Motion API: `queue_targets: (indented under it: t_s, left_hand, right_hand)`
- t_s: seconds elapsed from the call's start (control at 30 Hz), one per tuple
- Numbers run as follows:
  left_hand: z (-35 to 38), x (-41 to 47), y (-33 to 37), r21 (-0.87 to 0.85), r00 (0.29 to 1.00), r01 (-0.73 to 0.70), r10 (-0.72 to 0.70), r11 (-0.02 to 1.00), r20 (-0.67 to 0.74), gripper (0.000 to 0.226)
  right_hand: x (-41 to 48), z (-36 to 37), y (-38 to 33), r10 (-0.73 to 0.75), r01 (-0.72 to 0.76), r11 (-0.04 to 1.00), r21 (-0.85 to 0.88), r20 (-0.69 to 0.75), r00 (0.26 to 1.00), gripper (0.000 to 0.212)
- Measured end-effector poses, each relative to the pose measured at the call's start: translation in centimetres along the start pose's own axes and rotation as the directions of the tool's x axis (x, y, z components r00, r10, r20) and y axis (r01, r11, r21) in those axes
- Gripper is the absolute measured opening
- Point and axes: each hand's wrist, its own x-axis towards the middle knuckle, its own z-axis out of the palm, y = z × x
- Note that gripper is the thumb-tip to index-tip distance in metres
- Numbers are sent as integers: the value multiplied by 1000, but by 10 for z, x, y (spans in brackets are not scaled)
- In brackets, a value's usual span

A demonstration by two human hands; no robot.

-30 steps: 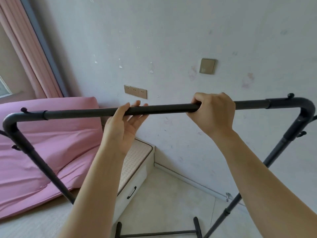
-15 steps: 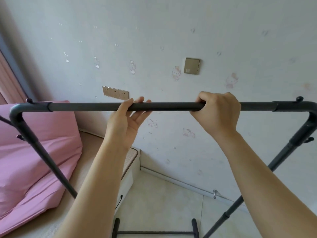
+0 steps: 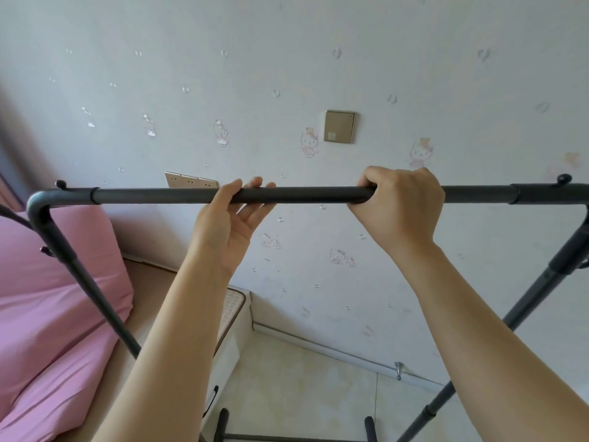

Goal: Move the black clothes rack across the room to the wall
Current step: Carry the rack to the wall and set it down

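Note:
The black clothes rack's top bar runs level across the view at chest height, with its side posts slanting down at the left and right. My right hand is wrapped in a fist around the bar right of its middle. My left hand grips the bar from below left of its middle, fingers curled loosely over the top. The rack's base feet show at the bottom, above the pale floor. The pale wall with faded cartoon stickers stands right behind the bar.
A bed with a pink cover fills the left side, and a white drawer unit sits at its end. Wall sockets and a gold switch plate are on the wall. A metal door stop sticks up by the skirting board.
The view has swung to the right: the bed and curtain slid left, the wall came closer. Both hands kept their hold on the bar.

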Motion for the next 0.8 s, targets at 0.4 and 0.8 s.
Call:
queue_targets:
  t_s: [0.4, 0.8]
  left_hand:
    - [15, 56, -13, -6, 999, 31, -31, 999, 24, 6]
    - [16, 123, -13, 20, 984, 134, -136, 991, 114, 6]
  right_hand:
    - [29, 37, 25, 37, -37, 999, -38, 10, 999, 23]
    - [52, 73, 26, 124, -126, 982, -140, -17, 992, 26]
